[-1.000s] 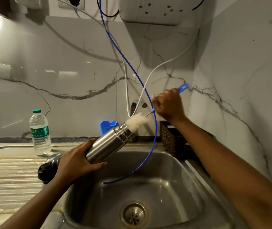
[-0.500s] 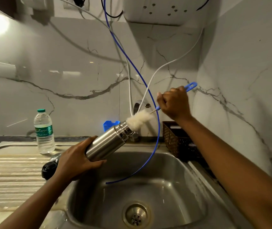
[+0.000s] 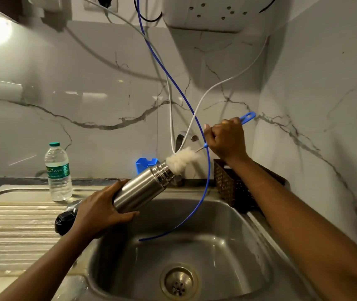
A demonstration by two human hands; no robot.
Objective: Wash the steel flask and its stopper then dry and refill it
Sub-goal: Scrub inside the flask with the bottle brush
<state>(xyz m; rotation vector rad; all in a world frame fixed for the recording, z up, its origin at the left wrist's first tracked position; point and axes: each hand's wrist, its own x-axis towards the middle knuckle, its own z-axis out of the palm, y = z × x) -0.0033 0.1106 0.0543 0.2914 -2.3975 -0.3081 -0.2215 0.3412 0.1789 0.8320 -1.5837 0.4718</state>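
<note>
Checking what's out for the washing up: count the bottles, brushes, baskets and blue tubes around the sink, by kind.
Bottles: 2 (flask, water bottle)
Brushes: 1 (brush)
Baskets: 1 (basket)
Blue tubes: 1 (tube)
Total: 5

The left hand (image 3: 99, 211) grips the steel flask (image 3: 138, 190) above the sink (image 3: 216, 246), tilted, its mouth pointing to two o'clock. The right hand (image 3: 227, 137) grips the brush (image 3: 182, 158) by its blue handle; the white bristles sit at the mouth. A black stopper (image 3: 64, 220) lies at the left hand's nine o'clock.
</note>
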